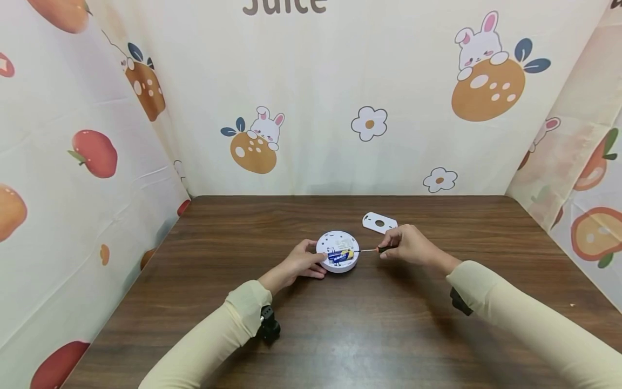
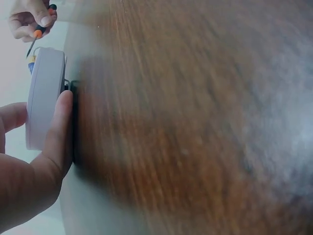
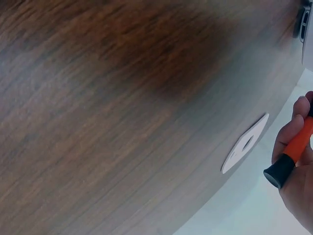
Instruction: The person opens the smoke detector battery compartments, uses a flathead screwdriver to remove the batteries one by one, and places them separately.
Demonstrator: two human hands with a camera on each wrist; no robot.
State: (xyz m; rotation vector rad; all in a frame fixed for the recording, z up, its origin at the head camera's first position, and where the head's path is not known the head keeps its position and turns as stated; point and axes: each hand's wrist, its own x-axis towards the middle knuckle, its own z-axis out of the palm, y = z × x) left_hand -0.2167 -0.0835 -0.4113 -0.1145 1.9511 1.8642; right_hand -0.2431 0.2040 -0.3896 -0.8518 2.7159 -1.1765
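A round white smoke detector [image 1: 335,239] lies back side up near the middle of the table, with blue-and-yellow batteries [image 1: 340,255] showing in its recess. My left hand [image 1: 302,260] grips its left edge. In the left wrist view, the detector's white side wall [image 2: 46,93] sits between thumb and fingers, slightly raised on a dark part. From the right, my right hand [image 1: 413,246] holds a small screwdriver [image 3: 297,144] by its orange-and-black handle. The thin metal shaft [image 1: 367,250] points left, its tip at the detector's right edge, close to the batteries; exact contact cannot be told.
A flat white mounting plate [image 1: 371,221] with a central hole lies just behind my right hand. The brown wooden table [image 1: 218,232] meets printed curtains [image 1: 320,162] at the back and both sides.
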